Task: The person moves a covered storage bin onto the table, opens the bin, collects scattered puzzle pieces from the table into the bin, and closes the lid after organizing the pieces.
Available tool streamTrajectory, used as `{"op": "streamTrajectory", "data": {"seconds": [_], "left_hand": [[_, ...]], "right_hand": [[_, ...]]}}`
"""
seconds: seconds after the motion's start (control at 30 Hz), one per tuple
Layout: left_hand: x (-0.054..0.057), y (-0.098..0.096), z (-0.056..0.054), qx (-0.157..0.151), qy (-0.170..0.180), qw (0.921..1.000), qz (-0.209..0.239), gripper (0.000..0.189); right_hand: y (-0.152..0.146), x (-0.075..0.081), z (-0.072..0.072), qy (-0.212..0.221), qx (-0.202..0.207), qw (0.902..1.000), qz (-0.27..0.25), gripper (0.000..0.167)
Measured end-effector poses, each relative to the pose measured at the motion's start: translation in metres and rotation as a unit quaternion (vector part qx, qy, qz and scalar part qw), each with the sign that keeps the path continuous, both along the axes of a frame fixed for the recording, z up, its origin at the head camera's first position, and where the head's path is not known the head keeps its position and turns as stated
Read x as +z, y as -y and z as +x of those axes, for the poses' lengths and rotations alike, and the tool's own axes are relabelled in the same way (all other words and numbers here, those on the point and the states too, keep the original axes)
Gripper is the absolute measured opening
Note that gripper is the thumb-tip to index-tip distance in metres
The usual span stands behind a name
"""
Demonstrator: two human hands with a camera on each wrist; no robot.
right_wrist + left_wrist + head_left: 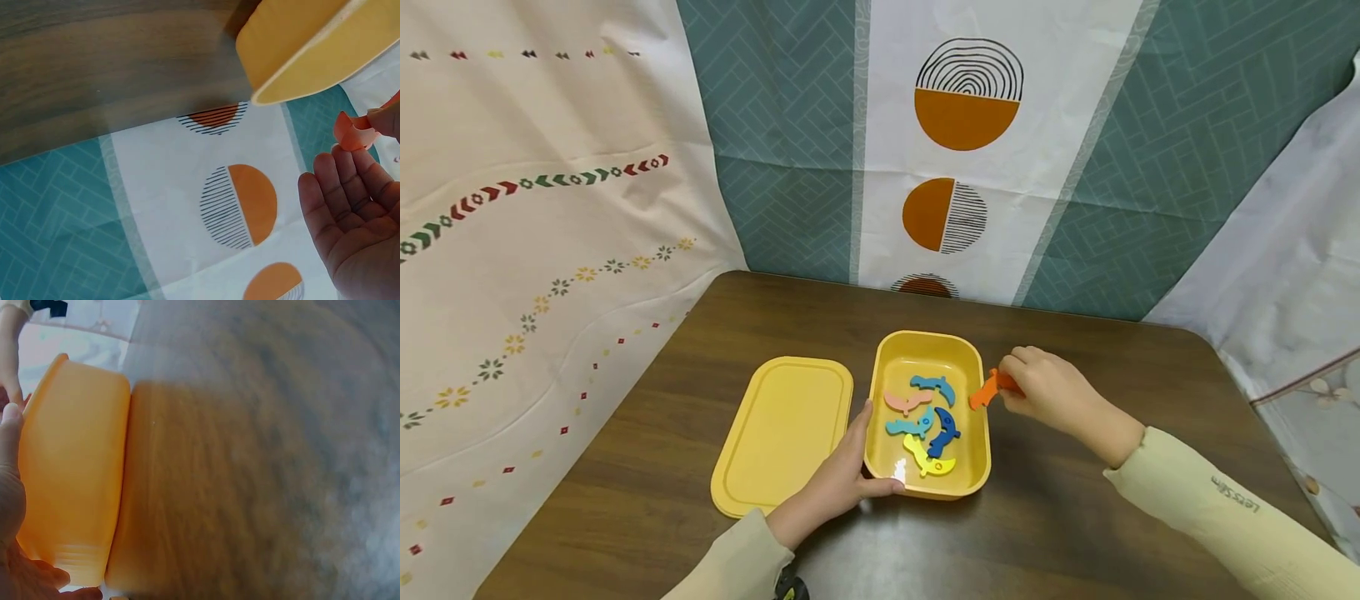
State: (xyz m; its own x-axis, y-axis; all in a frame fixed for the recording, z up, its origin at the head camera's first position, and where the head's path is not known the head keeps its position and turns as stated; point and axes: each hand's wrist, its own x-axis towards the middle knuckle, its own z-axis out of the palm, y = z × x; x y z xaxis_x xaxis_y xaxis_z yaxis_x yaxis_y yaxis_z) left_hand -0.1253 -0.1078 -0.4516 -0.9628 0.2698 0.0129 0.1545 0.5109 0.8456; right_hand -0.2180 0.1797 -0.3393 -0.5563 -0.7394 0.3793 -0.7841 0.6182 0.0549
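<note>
On the brown table (1075, 517) sits a yellow box (973, 417) with small fish shapes inside. At its 3 o'clock edge, the right hand (1052, 392) pinches an orange fish (988, 389) in its fingers (347, 187). The left hand (842, 479) curls round the box's 7 o'clock corner.

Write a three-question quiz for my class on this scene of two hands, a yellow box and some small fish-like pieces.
1. True or false: the lid lies flat on the table, left of the yellow box.
2. Which piece does the right hand pinch? A) orange B) pink C) dark blue
3. Fill in: the left hand holds the box at its near ___ corner.

Key
1. True; the lid lies beside the box, not on it.
2. A; the orange piece is held just at the box's right rim, while the pink piece and dark blue piece lie inside.
3. Left.
</note>
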Motion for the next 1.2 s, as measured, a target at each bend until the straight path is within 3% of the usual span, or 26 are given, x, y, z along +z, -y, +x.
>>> {"op": "streamTrajectory", "data": {"seconds": [0.5, 0.83, 1.2], "left_hand": [[-0.003, 0.000, 0.002, -0.005, -0.018, 0.9998, 0.001, 0.117], [-0.004, 0.000, 0.002, -0.006, -0.011, 0.9999, 0.004, 0.117], [-0.004, 0.001, 0.000, -0.007, -0.012, 0.9998, 0.012, 0.118]], "right_hand": [[0.034, -0.006, -0.016, 0.054, -0.034, 0.9977, 0.024, 0.020], [0.050, -0.018, -0.033, 0.057, -0.050, 0.9966, 0.034, 0.019], [0.065, -0.030, -0.043, 0.062, -0.058, 0.9958, 0.034, 0.018]]}}
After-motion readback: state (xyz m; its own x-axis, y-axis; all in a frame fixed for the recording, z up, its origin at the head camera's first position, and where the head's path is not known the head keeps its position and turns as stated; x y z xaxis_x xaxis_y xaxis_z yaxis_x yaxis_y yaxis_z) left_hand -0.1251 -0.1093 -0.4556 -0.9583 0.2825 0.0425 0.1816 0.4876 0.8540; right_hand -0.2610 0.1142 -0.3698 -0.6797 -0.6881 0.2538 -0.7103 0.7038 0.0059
